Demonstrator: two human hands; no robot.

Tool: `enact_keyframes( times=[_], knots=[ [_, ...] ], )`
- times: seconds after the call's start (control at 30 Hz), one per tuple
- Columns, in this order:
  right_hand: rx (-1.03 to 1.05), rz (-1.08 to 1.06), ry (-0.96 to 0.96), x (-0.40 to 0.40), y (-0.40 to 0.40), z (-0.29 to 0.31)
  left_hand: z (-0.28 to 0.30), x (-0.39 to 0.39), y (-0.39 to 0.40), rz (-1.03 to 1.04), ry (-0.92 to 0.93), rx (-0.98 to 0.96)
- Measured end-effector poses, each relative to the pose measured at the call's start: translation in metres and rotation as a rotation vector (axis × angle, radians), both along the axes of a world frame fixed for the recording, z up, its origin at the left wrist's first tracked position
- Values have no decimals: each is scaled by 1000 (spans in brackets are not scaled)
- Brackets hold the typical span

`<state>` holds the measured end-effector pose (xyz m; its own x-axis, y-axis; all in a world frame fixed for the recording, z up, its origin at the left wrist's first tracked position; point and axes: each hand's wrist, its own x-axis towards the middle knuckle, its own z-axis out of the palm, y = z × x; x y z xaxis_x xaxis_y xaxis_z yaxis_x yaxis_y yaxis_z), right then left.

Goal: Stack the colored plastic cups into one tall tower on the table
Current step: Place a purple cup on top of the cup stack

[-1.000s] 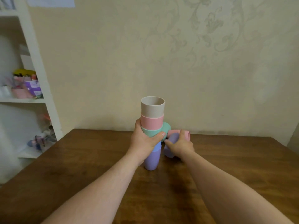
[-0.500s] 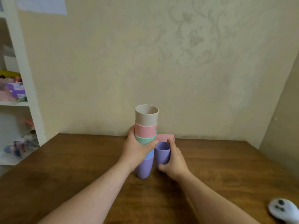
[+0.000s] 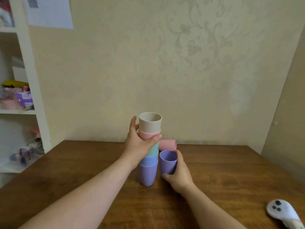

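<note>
The wooden table (image 3: 214,171) carries a nested tower (image 3: 149,151) of five cups standing upright near its middle: beige on top, then pink, green, blue and a purple base cup resting on the surface. The left hand (image 3: 137,147) is wrapped around the tower's upper section, thumb across the pink band and fingers behind the beige cup, closed firmly on the stack. Just to the right of the tower, a loose purple cup (image 3: 168,161) stands mouth up, long axis vertical, nearly touching the blue and purple bands. The right hand (image 3: 179,175) is closed around this cup from its right side and base. A pink cup (image 3: 167,145) lies on its side behind them, unheld. The loose purple cup sits well below the tower's open top, so the next placement probably requires lifting it up and leftward over the beige rim.
</note>
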<state>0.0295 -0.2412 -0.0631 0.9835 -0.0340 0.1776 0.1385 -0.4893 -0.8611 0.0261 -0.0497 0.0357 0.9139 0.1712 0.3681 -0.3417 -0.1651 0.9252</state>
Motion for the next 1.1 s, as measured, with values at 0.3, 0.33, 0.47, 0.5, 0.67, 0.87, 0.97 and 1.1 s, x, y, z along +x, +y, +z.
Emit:
enact_keyframes(
  times=[0.3,0.33,0.47,0.5,0.67,0.87,0.97,1.1],
  knots=[
    [487,-69,15,10,-3,25,12,13,-11,52,-23,-38],
    [596,-80,2,14,-5,39,11,13,-11,64,-30,-27],
    [735,-10,-149,23,-2,124,10,11,-12,109,-50,4],
    [730,21,-193,23,2,149,10,9,-13,120,-52,12],
    [655,190,-319,6,32,240,16,1,-17,171,-44,46],
    [297,380,-241,-7,56,221,19,-2,-19,170,2,10],
    [328,382,-178,-4,57,196,16,1,-19,164,7,-10],
    [397,381,-114,3,56,185,15,3,-19,164,9,-18]
  ],
)
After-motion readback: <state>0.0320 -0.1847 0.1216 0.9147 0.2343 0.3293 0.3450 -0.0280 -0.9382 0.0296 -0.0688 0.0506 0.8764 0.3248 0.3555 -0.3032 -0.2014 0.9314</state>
